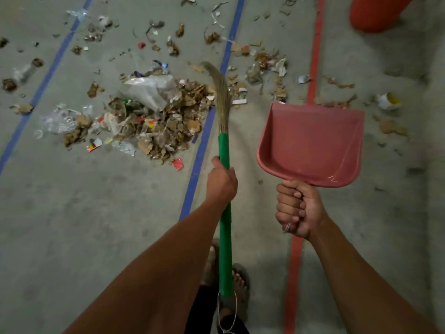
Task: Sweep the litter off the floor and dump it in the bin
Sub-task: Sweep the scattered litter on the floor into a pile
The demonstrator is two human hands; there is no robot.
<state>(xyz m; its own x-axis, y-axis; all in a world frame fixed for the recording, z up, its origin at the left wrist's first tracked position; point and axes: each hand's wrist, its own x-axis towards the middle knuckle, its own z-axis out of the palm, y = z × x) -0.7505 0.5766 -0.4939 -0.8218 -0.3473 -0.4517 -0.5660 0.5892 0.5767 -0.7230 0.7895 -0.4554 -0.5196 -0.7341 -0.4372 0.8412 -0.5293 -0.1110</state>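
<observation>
Nearest, the person's sandalled feet are standing on a grey concrete floor. The left hand is gripping the green handle of a broom, whose bristles are touching the floor beside a heaped pile of litter. The right hand is clenching the handle of a pink dustpan, lifted clear. Blue lines and a red line are running across the floor. Farther off, scraps are lying scattered, and an orange bin is showing at the top right.
</observation>
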